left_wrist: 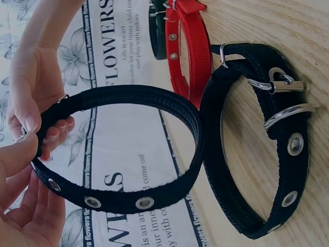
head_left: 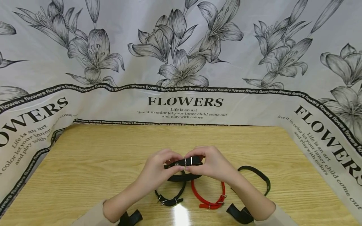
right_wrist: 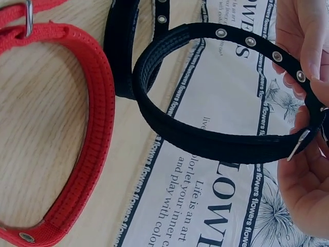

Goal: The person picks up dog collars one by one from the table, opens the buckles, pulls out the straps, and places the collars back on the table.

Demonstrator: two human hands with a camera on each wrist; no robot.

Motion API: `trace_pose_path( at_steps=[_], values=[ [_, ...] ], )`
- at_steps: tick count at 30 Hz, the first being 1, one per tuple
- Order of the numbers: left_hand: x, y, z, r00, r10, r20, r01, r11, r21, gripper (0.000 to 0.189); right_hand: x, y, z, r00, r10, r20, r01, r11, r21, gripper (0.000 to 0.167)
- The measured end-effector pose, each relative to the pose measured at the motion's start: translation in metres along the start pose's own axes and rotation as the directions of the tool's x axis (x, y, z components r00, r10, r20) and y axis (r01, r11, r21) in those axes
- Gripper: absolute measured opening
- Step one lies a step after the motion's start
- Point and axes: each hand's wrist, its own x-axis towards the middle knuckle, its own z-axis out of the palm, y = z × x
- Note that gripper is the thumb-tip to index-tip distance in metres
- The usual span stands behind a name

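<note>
A black collar with metal eyelets is held up in a closed loop between both hands, above the table. My left hand pinches the eyelet end of its strap between thumb and fingers. My right hand pinches the band by the metal buckle, and the fingertips of both hands nearly meet there. In the right wrist view the collar's padded band curves away from the fingers. The left wrist view shows a row of eyelets along the lower side of the held strap. Fingers partly hide the buckle.
Beneath the hands, a second black collar and a red collar lie buckled on the wooden table. Another dark collar lies right, partly behind the right forearm. Flower-printed cloth borders the table's back and sides.
</note>
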Motion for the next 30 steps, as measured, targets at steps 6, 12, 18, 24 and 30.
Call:
trace_pose_path(
  at_steps=[6,12,18,24,30],
  values=[
    [0.001,-0.001,0.000,1.000,0.019,-0.001,-0.019,1.000,0.019,0.019,0.001,0.000,0.000,0.998,-0.055,-0.012,0.054,0.997,-0.051,0.018],
    [0.000,-0.001,-0.003,1.000,-0.007,-0.006,0.007,0.999,0.032,0.019,0.002,0.005,-0.002,0.994,-0.102,-0.031,0.099,0.991,-0.087,0.017],
    [-0.001,-0.004,-0.004,1.000,-0.015,0.001,0.015,1.000,0.020,0.019,0.000,0.011,-0.005,0.995,-0.096,-0.023,0.093,0.993,-0.078,0.017],
    [-0.001,-0.008,-0.009,1.000,0.016,0.011,-0.016,0.999,0.030,0.019,-0.002,0.012,-0.009,0.996,-0.080,-0.028,0.078,0.994,-0.075,0.016],
    [-0.002,-0.019,-0.019,0.997,0.074,-0.007,-0.074,0.997,0.033,0.021,-0.006,0.016,-0.018,0.996,-0.063,-0.071,0.059,0.997,-0.053,0.015]
  ],
)
